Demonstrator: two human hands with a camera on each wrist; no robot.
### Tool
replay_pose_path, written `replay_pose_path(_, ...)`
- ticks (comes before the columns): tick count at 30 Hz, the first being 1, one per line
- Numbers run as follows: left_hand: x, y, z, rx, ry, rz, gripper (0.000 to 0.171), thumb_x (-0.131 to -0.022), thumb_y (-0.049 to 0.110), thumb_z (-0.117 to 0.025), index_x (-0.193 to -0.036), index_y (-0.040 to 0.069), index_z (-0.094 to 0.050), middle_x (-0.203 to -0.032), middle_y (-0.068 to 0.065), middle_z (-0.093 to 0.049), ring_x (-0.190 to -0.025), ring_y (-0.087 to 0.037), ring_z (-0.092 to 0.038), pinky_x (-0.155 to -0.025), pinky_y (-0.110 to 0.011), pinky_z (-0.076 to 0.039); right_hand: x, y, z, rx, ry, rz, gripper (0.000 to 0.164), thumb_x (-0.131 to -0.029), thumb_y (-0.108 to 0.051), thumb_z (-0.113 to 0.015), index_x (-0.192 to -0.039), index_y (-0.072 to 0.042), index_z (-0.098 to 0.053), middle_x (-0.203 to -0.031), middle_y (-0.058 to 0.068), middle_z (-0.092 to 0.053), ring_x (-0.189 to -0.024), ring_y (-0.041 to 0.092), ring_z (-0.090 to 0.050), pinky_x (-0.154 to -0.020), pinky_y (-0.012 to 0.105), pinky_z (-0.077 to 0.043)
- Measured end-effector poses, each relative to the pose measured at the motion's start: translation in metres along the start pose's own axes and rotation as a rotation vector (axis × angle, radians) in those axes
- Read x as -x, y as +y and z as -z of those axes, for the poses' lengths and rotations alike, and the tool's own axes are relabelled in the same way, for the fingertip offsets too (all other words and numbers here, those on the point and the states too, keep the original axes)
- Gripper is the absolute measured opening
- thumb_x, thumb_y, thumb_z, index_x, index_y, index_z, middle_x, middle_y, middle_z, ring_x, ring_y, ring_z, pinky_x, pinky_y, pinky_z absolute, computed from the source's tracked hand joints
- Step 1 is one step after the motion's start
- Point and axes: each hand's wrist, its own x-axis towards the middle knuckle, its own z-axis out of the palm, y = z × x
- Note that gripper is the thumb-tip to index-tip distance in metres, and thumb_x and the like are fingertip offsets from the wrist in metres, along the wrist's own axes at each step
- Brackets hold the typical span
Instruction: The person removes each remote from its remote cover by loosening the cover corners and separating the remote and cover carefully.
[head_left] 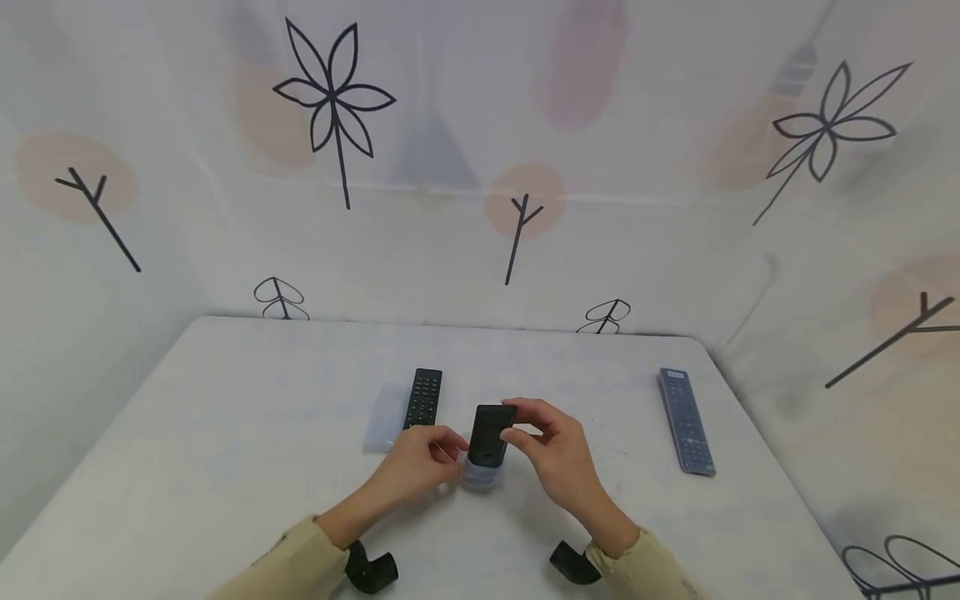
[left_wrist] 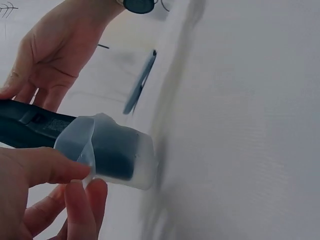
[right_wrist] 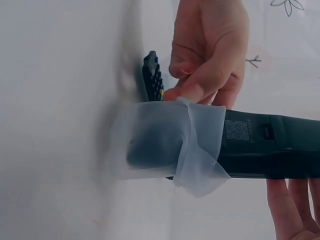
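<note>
A black remote control (head_left: pixel 487 433) stands tilted over the table, its lower end inside a translucent soft sleeve (head_left: pixel 482 477). The remote's back, with a printed code and a battery cover, shows in the right wrist view. My right hand (head_left: pixel 555 450) grips the upper end of the remote by its edges. Thumb and fingers of my left hand (head_left: pixel 423 458) pinch the sleeve's rim, seen close up in the left wrist view. Part of the sleeve (right_wrist: pixel 200 150) is folded back around the remote's middle, while its closed end extends past the tip of the remote.
Another black remote (head_left: pixel 424 396) lies beyond my left hand, beside a flat translucent sleeve (head_left: pixel 384 417). At the right of the white table (head_left: pixel 247 400) lies a grey-blue remote (head_left: pixel 687 423). A patterned cloth (head_left: pixel 435 250) hangs behind the table.
</note>
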Motion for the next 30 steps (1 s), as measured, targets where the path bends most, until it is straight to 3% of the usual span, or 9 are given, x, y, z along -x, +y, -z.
replay_pose_path(8,0.000,0.005,0.009,0.185,-0.076,0.051,0.031,-0.084,0.007,-0.076,-0.112,0.003,-0.064,-0.098,-0.007,-0.065,-0.079,-0.019,-0.066,-0.068,-0.034,-0.052,-0.002,-0.001,0.005,0.031,0.045,0.050,0.040,-0.087,0.000,-0.073,-0.126,-0.007,-0.066,-0.108,0.008,-0.068,-0.100,0.017,-0.066,-0.080,0.028,-0.056)
replay_pose_path(13,-0.001,0.007,0.014,0.313,-0.128,0.094,0.032,-0.089,0.003,-0.068,-0.118,-0.001,-0.056,-0.100,-0.011,-0.064,-0.082,-0.023,-0.068,-0.073,-0.036,-0.055,-0.004,-0.001,0.010,0.007,0.039,0.126,0.044,-0.087,0.008,-0.070,-0.129,-0.004,-0.062,-0.108,0.013,-0.066,-0.101,0.014,-0.065,-0.082,0.027,-0.055)
replay_pose_path(19,-0.004,0.009,0.016,0.405,-0.130,0.162,0.021,-0.100,0.009,-0.057,-0.116,-0.001,-0.051,-0.096,-0.011,-0.066,-0.081,-0.022,-0.068,-0.069,-0.032,-0.054,-0.003,-0.003,0.012,0.035,-0.014,0.182,0.043,-0.089,0.009,-0.067,-0.129,-0.003,-0.061,-0.113,0.014,-0.066,-0.102,0.013,-0.065,-0.076,0.024,-0.054)
replay_pose_path(23,-0.006,0.009,0.014,0.393,-0.118,0.202,0.027,-0.101,0.025,-0.059,-0.113,0.002,-0.052,-0.090,-0.010,-0.068,-0.077,-0.021,-0.067,-0.067,-0.031,-0.053,-0.002,-0.006,0.013,0.053,-0.063,0.204,0.042,-0.090,0.008,-0.065,-0.130,-0.004,-0.061,-0.119,0.012,-0.065,-0.103,0.013,-0.064,-0.073,0.024,-0.054)
replay_pose_path(27,-0.009,0.009,0.011,0.312,-0.132,0.221,0.041,-0.098,0.041,-0.063,-0.110,0.002,-0.060,-0.086,-0.009,-0.068,-0.074,-0.019,-0.067,-0.065,-0.030,-0.054,-0.002,-0.009,0.012,0.003,-0.118,0.246,0.042,-0.091,0.011,-0.063,-0.131,-0.002,-0.059,-0.118,0.013,-0.066,-0.108,0.017,-0.064,-0.083,0.027,-0.055)
replay_pose_path(30,-0.010,0.009,0.009,0.273,-0.147,0.212,0.042,-0.097,0.044,-0.063,-0.105,0.003,-0.067,-0.083,-0.008,-0.068,-0.073,-0.019,-0.066,-0.065,-0.030,-0.054,-0.002,-0.010,0.012,-0.043,-0.159,0.268,0.043,-0.091,0.012,-0.061,-0.132,-0.001,-0.058,-0.117,0.014,-0.066,-0.110,0.019,-0.063,-0.091,0.029,-0.052)
